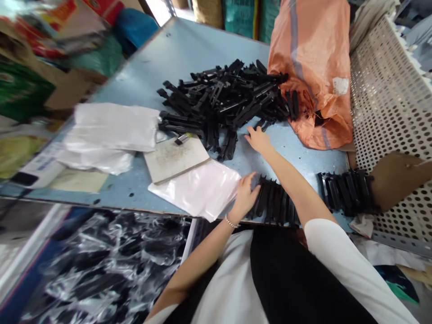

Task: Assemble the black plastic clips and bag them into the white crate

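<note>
My left hand (245, 194) lies flat, fingers loosely spread, against the end of a neat row of black plastic clips (275, 202). My right hand (258, 139) reaches out, fingers open, touching the near edge of the loose heap of black plastic clips (222, 96). Just left of the left fingers lies a clear plastic bag (199, 188); beyond the right fingers, an orange woven sack (313, 67).

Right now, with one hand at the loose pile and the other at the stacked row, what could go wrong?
1. The stacked row of black parts sits at the table's near edge; the left hand pressing its end could tip pieces off.
2. The right hand reaches into a tangled pile of black parts; pulling one may drag others along.
3. The clear bag overhangs the edge and might slide.
</note>
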`<action>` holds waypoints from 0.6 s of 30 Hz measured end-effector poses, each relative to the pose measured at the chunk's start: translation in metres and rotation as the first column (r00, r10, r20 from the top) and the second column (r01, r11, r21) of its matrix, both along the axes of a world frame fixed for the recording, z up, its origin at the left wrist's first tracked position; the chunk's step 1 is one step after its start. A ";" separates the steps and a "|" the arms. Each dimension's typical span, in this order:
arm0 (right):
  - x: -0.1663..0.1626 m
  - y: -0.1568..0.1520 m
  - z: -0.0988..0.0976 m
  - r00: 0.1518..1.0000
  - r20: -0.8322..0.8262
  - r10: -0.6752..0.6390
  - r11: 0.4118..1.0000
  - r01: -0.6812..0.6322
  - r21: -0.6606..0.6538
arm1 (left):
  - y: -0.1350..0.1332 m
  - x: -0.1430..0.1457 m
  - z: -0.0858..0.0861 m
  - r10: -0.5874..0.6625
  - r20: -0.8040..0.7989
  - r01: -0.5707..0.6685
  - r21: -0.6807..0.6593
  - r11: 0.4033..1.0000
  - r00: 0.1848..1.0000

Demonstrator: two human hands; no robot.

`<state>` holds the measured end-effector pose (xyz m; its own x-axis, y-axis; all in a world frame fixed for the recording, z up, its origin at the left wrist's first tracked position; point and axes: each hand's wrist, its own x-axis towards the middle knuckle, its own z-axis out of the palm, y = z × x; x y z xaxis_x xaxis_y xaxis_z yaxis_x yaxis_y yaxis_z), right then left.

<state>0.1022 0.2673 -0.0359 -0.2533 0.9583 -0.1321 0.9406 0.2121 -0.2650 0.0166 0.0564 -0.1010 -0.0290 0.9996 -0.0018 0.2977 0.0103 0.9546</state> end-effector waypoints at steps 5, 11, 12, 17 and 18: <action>0.038 -0.041 0.013 0.938 -0.325 0.125 0.992 -0.120 0.036 | 0.031 -0.025 0.021 0.124 0.513 -0.017 -0.208 0.978 0.849; 0.067 -0.175 0.042 0.816 -0.427 0.389 0.910 -0.412 0.042 | 0.044 -0.013 0.069 0.114 0.782 0.233 -0.316 0.919 0.613; 0.073 -0.188 0.044 0.828 -0.424 0.367 0.923 -0.380 0.056 | 0.039 -0.010 0.076 0.080 0.770 0.253 -0.304 0.918 0.632; 0.103 -0.180 0.048 0.925 -0.273 0.263 0.919 -0.155 0.362 | 0.004 0.003 0.092 -0.079 0.692 0.319 -0.226 0.920 0.718; 0.106 -0.172 0.047 0.928 -0.217 0.302 0.894 -0.197 0.401 | -0.001 0.006 0.093 -0.091 0.687 0.336 -0.232 0.913 0.721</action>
